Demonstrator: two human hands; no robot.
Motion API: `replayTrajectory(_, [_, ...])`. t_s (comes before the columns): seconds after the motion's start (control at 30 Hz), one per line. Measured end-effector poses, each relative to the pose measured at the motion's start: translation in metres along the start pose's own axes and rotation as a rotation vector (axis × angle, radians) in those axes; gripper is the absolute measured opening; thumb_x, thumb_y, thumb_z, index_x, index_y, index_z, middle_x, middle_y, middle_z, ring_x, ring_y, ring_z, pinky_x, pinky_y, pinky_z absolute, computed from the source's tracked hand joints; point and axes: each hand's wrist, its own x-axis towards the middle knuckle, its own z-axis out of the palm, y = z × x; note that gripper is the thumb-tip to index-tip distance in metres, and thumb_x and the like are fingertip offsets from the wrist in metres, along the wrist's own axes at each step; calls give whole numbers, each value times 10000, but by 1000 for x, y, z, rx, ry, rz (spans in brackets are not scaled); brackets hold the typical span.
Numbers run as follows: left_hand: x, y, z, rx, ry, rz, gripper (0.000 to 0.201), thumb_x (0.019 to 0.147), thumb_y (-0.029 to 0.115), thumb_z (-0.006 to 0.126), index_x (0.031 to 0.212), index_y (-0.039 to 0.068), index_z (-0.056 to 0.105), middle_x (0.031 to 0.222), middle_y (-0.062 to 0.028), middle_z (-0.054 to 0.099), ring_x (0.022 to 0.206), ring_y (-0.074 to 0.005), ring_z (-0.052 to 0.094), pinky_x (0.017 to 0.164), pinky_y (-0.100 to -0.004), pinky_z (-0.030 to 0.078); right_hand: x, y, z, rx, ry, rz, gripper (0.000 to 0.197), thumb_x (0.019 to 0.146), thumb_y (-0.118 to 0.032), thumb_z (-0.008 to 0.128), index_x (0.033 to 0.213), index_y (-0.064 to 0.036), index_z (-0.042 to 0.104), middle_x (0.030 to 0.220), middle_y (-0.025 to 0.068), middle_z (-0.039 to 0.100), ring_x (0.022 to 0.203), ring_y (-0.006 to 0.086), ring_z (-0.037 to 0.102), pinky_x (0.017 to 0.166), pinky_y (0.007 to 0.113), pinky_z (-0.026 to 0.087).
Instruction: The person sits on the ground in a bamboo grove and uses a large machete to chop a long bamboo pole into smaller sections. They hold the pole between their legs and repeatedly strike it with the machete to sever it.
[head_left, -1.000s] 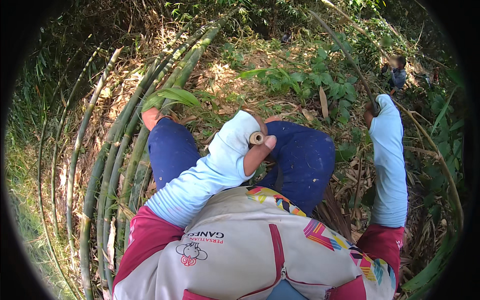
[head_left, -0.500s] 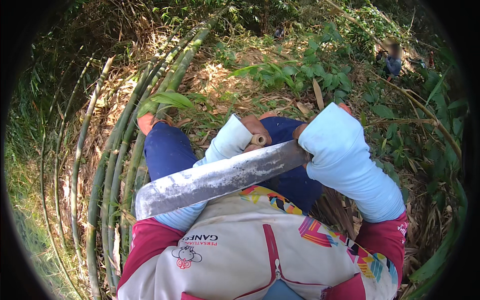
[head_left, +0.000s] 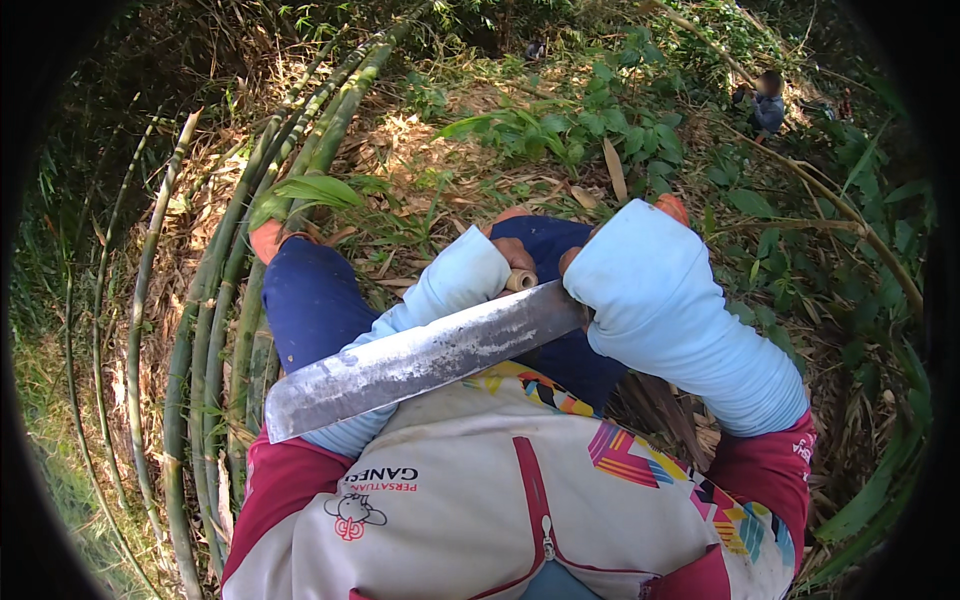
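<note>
A broad machete blade, grey and worn, slants across my lap with its tip at the lower left. My right hand is closed at the handle end of the machete; a light-blue sleeve covers most of that hand. Close beside it, my left hand is closed around a short bamboo piece, whose round hollow end points toward me behind the blade. The rest of the bamboo piece is hidden. Both forearms wear light-blue sleeves.
Long green bamboo stems curve along my left side. Dry leaves cover the ground ahead, with leafy green plants beyond. A thin branch leans at the right. Another person is at the far right.
My right hand and the machete have come a little nearer to my left hand. The view has shifted slightly, so the surroundings appear further left.
</note>
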Motion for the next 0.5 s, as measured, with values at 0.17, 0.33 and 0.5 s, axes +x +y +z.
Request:
replayTrajectory(0.17, [6,-11,10,-113,127,99,165,874,160,678,979,35,656,945,-87,649,878,-183,638,763,-308,508,1,-1,-1,60,-54,15,210,503,-109,743,669,-123,616,650,68,564,702,302,594,594,439,462])
replayTrajectory(0.33, [17,-26,24,-367,266,273,188,894,181,657,998,25,648,968,-97,650,870,-196,643,759,-310,513,-1,4,1,6,-76,63,199,518,-96,744,674,-124,624,662,68,576,723,305,602,605,444,472])
replayTrajectory(0.5, [16,-34,26,-570,241,377,214,915,202,635,1017,14,641,990,-107,651,863,-208,648,755,-311,518,2,11,-5,-22,-238,139,204,519,-84,741,690,-117,634,689,73,592,764,318,616,633,441,491])
